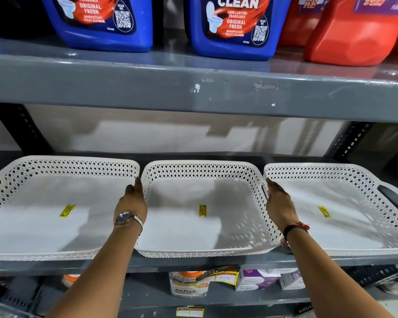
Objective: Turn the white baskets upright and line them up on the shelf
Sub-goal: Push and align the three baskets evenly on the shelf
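Three white perforated baskets stand upright side by side on the grey shelf point(193, 263), each with a yellow price sticker inside. The left basket point(32, 226) and the right basket point(345, 226) flank the middle basket point(193, 228). My left hand point(133, 198), with a wristwatch, presses flat against the middle basket's left wall. On the opposite side, my right hand point(277, 203), with a black and red wristband, lies against its right wall at the handle. The fingertips of both hands are partly hidden in the gaps between baskets.
The grey shelf above point(193, 88) overhangs the baskets and carries blue toilet-cleaner jugs point(234, 26) and red jugs point(359, 35). Below are jars point(189, 285) and small boxes point(257, 280). Black perforated uprights point(352, 143) stand at the back corners.
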Available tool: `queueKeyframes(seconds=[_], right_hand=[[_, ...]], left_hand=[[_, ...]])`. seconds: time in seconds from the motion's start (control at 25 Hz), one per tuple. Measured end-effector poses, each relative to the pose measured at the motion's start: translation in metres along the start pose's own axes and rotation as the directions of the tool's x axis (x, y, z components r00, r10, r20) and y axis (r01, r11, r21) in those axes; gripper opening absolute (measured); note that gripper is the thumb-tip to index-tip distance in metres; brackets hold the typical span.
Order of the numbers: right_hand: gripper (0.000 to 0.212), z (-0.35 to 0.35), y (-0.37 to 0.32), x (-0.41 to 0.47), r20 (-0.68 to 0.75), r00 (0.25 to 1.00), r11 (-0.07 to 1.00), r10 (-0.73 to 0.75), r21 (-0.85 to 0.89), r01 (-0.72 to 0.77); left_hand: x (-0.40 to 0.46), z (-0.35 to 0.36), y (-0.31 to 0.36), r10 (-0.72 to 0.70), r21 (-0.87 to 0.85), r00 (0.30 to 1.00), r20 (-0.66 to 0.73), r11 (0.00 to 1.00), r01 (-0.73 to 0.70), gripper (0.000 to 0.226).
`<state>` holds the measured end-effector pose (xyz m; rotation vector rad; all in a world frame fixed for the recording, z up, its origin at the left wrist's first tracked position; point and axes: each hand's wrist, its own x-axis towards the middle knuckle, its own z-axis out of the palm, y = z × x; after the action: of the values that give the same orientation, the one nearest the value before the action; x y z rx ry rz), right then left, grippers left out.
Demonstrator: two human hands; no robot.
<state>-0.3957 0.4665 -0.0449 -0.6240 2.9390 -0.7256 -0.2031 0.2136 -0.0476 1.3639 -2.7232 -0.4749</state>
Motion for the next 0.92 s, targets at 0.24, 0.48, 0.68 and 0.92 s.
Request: queueKeyframes(seconds=[0.24,0.48,0.68,0.92], right_hand=[[0.062,0.0,0.0007,0.0012,0.019,1.0,1.0,-0.004,0.009,0.004],[0.058,-0.001,0.0013,0.0018,0.018,1.0,1.0,-0.013,0.011,0.013],[0.054,-0.0018,0.0007,0.0011,0.018,1.0,1.0,-0.013,0.006,0.012],[0.05,-0.0027,-0.0008,0.0019,0.014,1.0,0.999,-0.011,0.032,0.01]], left_hand=[[-0.0011,0.0001,-0.0009,0.024,0.017,1.0,-0.002,1.0,-0.024,0.069],[-0.0011,0.0001,-0.0018,0.038,0.035,0.999,-0.001,0.999,-0.038,0.069],[-0.001,0.001,-0.0017,0.033,0.03,0.999,-0.006,0.999,-0.033,0.069],[-0.0017,0.0001,-0.0007,0.026,0.029,1.0,-0.008,0.999,-0.026,0.069]])
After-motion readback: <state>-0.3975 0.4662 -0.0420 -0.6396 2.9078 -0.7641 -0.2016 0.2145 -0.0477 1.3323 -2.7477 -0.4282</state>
